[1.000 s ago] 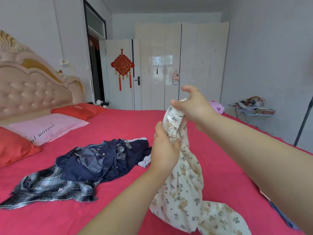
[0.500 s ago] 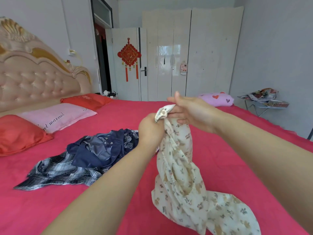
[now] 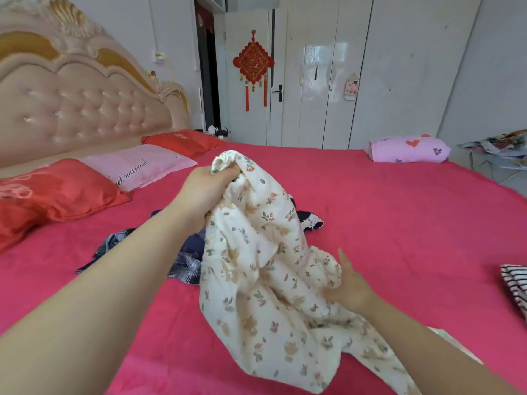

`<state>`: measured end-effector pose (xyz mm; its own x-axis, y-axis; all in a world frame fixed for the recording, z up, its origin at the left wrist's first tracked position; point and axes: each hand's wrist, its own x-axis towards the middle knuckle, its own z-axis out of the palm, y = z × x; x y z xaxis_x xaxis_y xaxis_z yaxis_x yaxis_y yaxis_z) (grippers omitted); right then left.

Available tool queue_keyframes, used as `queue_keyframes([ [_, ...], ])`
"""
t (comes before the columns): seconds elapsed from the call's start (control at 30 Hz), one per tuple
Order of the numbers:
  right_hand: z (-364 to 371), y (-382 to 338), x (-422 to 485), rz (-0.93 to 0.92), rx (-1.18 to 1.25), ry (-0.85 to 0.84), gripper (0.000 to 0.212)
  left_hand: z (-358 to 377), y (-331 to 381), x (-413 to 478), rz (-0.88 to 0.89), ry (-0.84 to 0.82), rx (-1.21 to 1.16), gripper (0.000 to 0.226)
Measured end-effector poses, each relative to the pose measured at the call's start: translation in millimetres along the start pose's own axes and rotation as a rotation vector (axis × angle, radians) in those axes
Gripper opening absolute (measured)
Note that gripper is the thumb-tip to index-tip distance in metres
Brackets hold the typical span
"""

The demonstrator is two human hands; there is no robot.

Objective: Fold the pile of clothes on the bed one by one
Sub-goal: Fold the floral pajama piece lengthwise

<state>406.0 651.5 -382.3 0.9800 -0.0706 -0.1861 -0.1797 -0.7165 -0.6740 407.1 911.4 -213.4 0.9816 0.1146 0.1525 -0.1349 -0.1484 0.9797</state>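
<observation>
With left hand (image 3: 205, 192) clenching the floral garment (image 3: 256, 280) up top, right hand (image 3: 346, 289) has dropped to lower folds, fingers hidden, probably spreading it.

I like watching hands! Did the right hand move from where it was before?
Yes. The right hand dropped from the top of the floral garment, beside the left hand, down close to the bedsheet, far below the wardrobe.

We see the red-sheeted bed (image 3: 399, 223) carrying red pillows (image 3: 57, 192), a pink pillow (image 3: 137, 166), a lilac pillow (image 3: 407, 148), dark clothes (image 3: 188, 260) and a striped garment (image 3: 516, 283).
</observation>
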Motion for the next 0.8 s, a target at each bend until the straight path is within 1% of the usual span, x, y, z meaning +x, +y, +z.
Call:
queue_keyframes([
  [0.03, 7.5, -0.4, 7.1, 0.005, 0.001, 0.031, 0.1, -5.7, -2.6, 2.1, -0.008, -0.003, 0.001, 0.019],
  [0.1, 17.5, -1.1, 20.8, 0.007, -0.071, 0.088, 0.09, -18.7, -8.1, 6.8, -0.007, -0.001, -0.02, 0.017],
  [0.17, 24.3, 1.6, 33.3, 0.001, -0.137, 0.099, 0.083, -35.0, -14.9, 12.8, 0.001, 0.013, -0.04, 0.014],
  [0.23, 28.7, 8.6, 44.8, 0.006, -0.189, 0.079, 0.084, -52.3, -22.8, 17.9, -0.001, 0.027, -0.054, 0.014],
  [0.3, 33.8, 17.7, 52.6, 0.035, -0.298, 0.052, 0.086, -67.1, -32.6, 21.3, -0.013, 0.048, -0.059, 0.016],
  [0.37, 39.4, 28.1, 62.0, 0.065, -0.362, 0.057, 0.084, -77.8, -44.8, 24.6, -0.046, 0.062, -0.034, 0.019],
  [0.43, 42.3, 37.1, 71.0, 0.101, -0.382, 0.074, 0.08, -85.2, -57.1, 28.0, -0.083, 0.066, -0.019, 0.021],
  [0.53, 41.6, 47.8, 83.3, 0.193, -0.354, 0.112, 0.08, -91.2, -72.9, 35.7, -0.124, 0.07, -0.01, 0.022],
  [0.57, 39.0, 51.2, 85.8, 0.209, -0.345, 0.099, 0.077, -91.5, -77.2, 38.7, -0.135, 0.075, -0.009, 0.021],
  [0.6, 34.8, 53.8, 87.0, 0.207, -0.351, 0.073, 0.067, -91.4, -81.3, 41.8, -0.144, 0.083, -0.009, 0.021],
  [0.67, 24.3, 57.9, 90.2, 0.144, -0.371, 0.089, 0.031, -89.4, -88.9, 47.8, -0.153, 0.1, -0.005, 0.021],
  [0.7, 15.2, 61.3, 93.8, 0.116, -0.355, 0.136, 0.024, -87.8, -92.5, 51.1, -0.155, 0.108, -0.004, 0.02],
  [0.8, -40.3, 69.9, 106.0, 0.096, -0.268, 0.321, 0.015, -79.5, -104.9, 62.9, -0.169, 0.149, -0.015, 0.018],
])
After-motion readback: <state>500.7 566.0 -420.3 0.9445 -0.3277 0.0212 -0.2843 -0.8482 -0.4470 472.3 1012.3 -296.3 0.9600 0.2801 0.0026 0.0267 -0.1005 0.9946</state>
